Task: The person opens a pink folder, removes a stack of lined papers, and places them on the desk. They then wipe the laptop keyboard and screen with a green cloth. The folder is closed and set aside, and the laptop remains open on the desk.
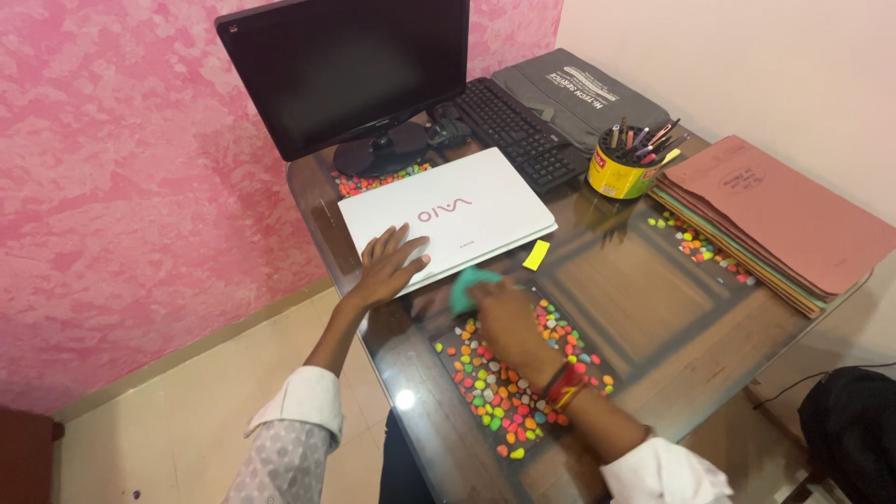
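Our left hand (pixel 390 268) lies flat, fingers spread, palm down on the near corner of the closed white laptop (pixel 448 217), gripping nothing, just pressing on the lid. Beyond that hand, past the laptop, stands the dark monitor (pixel 350 70) on its round foot, with a strip of coloured pebbles (pixel 378 179) showing beneath the glass just in front of the foot. To the right of the left hand, very close, our right hand (pixel 504 317) is curled over a teal cloth (pixel 467 287), which sits on the glass desk (pixel 653 308) just off the laptop's near edge; the picture is blurred here, so we can see the fingers closed on the cloth but not how tightly. Under the right wrist, with its red and yellow threads, more coloured pebbles are scattered below the glass. Just beyond the right hand a small yellow note (pixel 537 254) lies on the glass, touching the laptop's edge or nearly so; we cannot tell which. Farther beyond it lies the black keyboard (pixel 513 131), and behind that a grey bag (pixel 579 93). Well to the right of the right hand stand a yellow pen cup (pixel 621 168) full of pens and a stack of pinkish folders (pixel 775 219).
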